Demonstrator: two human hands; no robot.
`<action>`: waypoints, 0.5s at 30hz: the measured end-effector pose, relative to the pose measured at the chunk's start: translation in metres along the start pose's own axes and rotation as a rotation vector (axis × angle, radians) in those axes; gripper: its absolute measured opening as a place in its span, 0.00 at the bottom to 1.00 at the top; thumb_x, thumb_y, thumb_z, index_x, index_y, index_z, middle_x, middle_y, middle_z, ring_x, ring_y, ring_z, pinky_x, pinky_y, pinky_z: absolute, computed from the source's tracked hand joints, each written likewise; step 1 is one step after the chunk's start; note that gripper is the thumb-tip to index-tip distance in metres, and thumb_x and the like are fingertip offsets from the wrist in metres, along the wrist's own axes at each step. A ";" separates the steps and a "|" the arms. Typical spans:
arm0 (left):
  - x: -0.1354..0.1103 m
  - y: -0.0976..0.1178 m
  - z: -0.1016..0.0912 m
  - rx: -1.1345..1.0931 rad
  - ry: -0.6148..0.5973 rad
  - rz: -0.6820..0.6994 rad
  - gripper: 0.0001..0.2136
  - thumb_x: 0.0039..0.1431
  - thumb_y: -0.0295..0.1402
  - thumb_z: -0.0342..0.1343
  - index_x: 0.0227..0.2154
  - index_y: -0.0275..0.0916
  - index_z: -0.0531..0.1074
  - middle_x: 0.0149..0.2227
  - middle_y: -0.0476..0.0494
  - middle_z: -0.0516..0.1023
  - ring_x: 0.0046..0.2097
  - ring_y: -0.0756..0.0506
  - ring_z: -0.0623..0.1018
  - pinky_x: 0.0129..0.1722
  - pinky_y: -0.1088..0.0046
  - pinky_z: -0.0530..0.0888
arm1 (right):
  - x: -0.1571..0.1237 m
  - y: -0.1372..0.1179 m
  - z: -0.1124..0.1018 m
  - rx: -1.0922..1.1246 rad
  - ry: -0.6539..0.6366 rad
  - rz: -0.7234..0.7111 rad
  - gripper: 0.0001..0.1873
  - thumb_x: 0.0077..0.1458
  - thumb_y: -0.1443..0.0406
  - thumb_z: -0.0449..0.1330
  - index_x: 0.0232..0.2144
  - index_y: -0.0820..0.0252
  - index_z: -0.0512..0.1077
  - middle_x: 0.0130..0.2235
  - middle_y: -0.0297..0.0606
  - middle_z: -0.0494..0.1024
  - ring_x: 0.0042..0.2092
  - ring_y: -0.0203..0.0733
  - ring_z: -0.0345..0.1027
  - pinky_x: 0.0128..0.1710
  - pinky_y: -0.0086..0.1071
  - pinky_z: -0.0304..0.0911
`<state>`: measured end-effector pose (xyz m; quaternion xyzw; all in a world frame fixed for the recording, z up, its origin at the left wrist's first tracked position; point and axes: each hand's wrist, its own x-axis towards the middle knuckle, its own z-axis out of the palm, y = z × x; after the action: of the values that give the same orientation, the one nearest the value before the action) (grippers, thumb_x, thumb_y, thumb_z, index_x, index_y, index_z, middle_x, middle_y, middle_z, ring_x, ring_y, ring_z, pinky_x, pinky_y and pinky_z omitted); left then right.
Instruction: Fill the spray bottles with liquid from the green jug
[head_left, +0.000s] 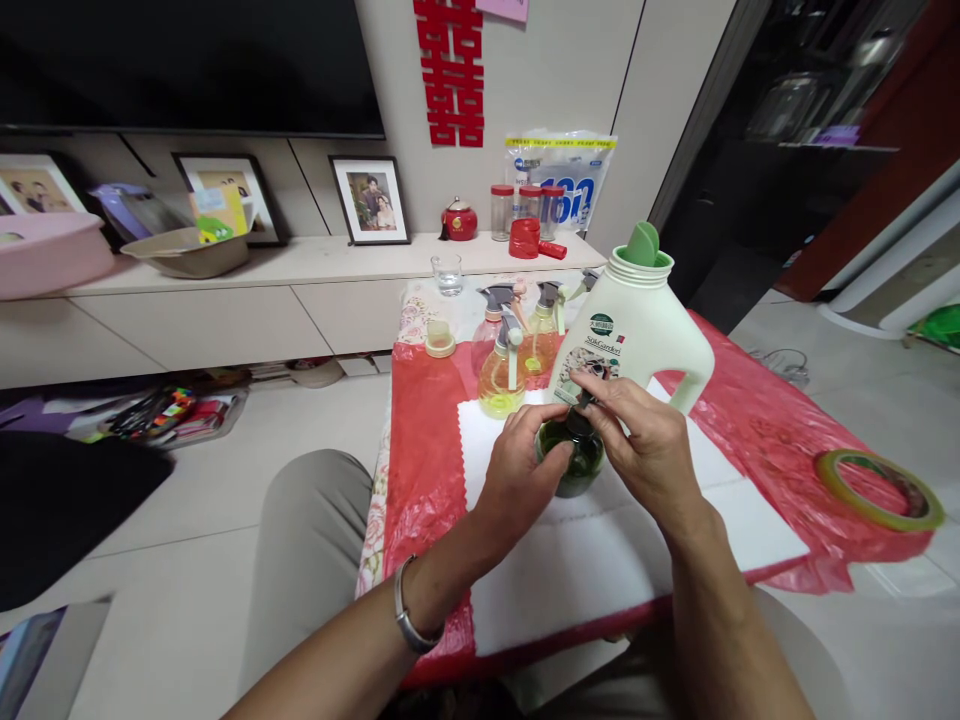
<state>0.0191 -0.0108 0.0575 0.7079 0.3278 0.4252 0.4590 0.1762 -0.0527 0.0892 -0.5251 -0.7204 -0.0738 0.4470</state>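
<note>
My left hand is wrapped round a small green-tinted bottle standing on a white sheet on the table. My right hand pinches the dark spray head at the top of that bottle. Right behind it stands a large pale green jug with a handle and an open mouth holding a green funnel-like piece. Several spray bottles with yellow and orange liquid stand just behind my left hand.
A red plastic cover lies over the small table. A roll of tape rests at its right end. A glass and a small cap sit at the far end. Behind is a low cabinet with framed photos, jars and bowls.
</note>
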 end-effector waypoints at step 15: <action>0.001 -0.004 0.010 -0.040 0.048 0.005 0.12 0.59 0.30 0.58 0.46 0.41 0.73 0.48 0.43 0.79 0.52 0.42 0.77 0.56 0.59 0.71 | -0.008 0.007 -0.009 0.177 -0.093 0.133 0.23 0.64 0.66 0.60 0.60 0.53 0.69 0.50 0.35 0.75 0.45 0.34 0.72 0.46 0.30 0.69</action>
<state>0.0282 -0.0125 0.0520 0.6888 0.3283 0.4500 0.4640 0.1876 -0.0599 0.0860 -0.5332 -0.7076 0.0446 0.4616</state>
